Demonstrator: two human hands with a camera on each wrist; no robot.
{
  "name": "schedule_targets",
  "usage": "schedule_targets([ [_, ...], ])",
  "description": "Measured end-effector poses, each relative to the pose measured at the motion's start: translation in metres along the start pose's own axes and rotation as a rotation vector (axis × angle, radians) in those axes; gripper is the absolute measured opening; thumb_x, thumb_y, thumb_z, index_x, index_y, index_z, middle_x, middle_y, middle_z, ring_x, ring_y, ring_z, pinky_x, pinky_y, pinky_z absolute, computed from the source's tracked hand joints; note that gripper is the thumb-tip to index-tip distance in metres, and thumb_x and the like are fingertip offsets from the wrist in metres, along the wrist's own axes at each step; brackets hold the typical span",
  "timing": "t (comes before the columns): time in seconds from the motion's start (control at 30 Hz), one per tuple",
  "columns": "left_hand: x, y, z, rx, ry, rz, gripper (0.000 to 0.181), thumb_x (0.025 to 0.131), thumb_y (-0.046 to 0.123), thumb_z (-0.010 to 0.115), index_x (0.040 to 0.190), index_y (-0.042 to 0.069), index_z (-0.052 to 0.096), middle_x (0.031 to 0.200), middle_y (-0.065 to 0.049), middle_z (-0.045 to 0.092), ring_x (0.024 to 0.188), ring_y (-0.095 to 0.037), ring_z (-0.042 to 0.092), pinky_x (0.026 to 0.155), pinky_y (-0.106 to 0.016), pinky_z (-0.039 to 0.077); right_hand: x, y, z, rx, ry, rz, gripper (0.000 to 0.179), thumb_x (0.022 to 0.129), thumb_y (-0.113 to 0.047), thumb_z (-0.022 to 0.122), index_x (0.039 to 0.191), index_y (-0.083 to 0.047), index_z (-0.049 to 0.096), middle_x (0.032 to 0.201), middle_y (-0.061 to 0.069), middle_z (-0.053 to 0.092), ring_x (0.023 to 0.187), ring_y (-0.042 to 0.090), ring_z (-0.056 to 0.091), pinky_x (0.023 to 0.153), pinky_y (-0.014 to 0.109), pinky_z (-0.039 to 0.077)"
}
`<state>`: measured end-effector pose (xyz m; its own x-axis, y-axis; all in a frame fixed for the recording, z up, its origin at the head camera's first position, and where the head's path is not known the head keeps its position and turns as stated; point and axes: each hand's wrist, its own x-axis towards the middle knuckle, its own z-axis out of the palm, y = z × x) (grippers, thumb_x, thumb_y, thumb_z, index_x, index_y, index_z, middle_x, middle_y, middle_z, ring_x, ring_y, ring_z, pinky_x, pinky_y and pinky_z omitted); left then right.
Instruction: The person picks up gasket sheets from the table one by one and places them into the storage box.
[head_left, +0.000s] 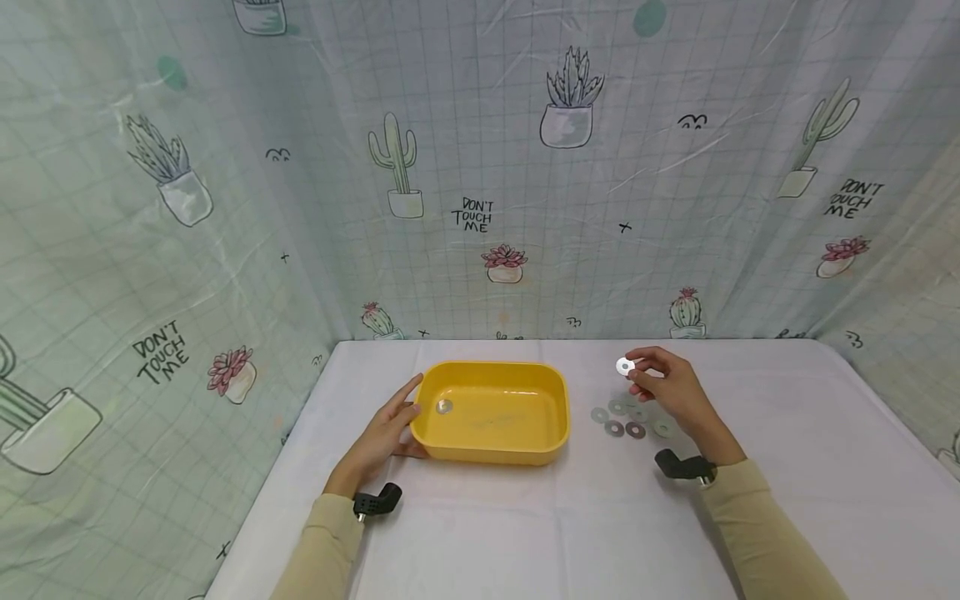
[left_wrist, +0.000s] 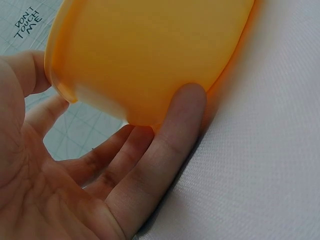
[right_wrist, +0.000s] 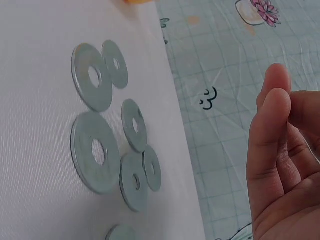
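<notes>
One washer [head_left: 620,367] is pinched by the right hand [head_left: 675,390] near several flat washers [right_wrist: 86,156], while the left hand [head_left: 381,437], fingers spread, touches a yellow tray [head_left: 487,456].

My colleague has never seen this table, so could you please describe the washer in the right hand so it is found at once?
On the white table stands a yellow tray, with loose washers lying to its right in the head view. Above them, the right hand pinches the washer by its edge. Unlike its neighbours, it is held off the table.
</notes>
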<state>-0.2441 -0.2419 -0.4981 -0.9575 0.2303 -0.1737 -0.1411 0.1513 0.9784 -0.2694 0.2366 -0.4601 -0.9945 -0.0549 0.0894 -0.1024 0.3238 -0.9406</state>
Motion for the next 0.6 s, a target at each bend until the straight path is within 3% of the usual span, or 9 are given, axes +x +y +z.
schedule_targets([
  [0.37, 0.001, 0.000, 0.000, 0.003, 0.004, -0.006, 0.052, 0.109, 0.031, 0.047, 0.156, 0.050, 0.033, 0.150, -0.019, 0.040, 0.101, -0.026, 0.069, 0.078, -0.050, 0.066, 0.001, -0.009, 0.015, -0.034, -0.019, 0.021, 0.035, 0.101, -0.009, 0.062, 0.136, -0.003, 0.056, 0.105, 0.013, 0.063, 0.074, 0.009, 0.068, 0.066, 0.021, 0.061],
  [0.6, 0.000, 0.001, 0.000, 0.010, 0.001, -0.003, 0.053, 0.109, 0.032, 0.048, 0.157, 0.049, 0.031, 0.150, -0.019, 0.038, 0.100, -0.025, 0.068, 0.078, -0.049, 0.066, -0.004, -0.022, 0.030, 0.002, -0.008, 0.012, 0.036, 0.101, -0.008, 0.063, 0.136, -0.001, 0.056, 0.107, 0.021, 0.061, 0.072, 0.014, 0.070, 0.065, 0.020, 0.061],
])
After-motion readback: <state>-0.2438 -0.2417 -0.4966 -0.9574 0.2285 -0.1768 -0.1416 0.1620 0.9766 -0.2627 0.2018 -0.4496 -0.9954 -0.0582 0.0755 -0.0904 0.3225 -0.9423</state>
